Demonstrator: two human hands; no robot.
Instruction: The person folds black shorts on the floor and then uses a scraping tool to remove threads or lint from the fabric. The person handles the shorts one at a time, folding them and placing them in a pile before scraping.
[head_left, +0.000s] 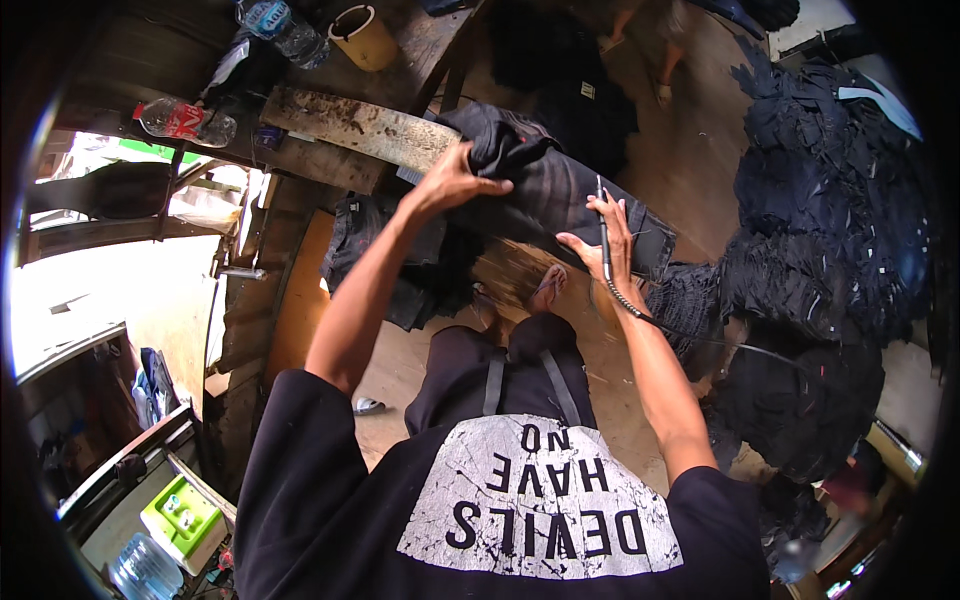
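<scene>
A pair of dark jeans [550, 190] is drawn over the end of a narrow wooden board [365, 128] in front of me. My left hand [452, 184] grips the bunched fabric at its upper left, thumb stretched along the cloth. A slim black pen-shaped handpiece [604, 240] with a coiled cord guard is held in my right hand [612, 232], which rests by the right part of the jeans. Its cord runs along my right forearm. The tool's tip is too small to make out against the dark cloth.
Large heaps of dark garments [820, 200] fill the right side. More dark clothing [390, 260] hangs below the board. On the bench at upper left are a yellow cup [363, 38], a clear bottle [285, 32] and a red-labelled bottle [187, 122]. Another person's legs [672, 55] show at the top.
</scene>
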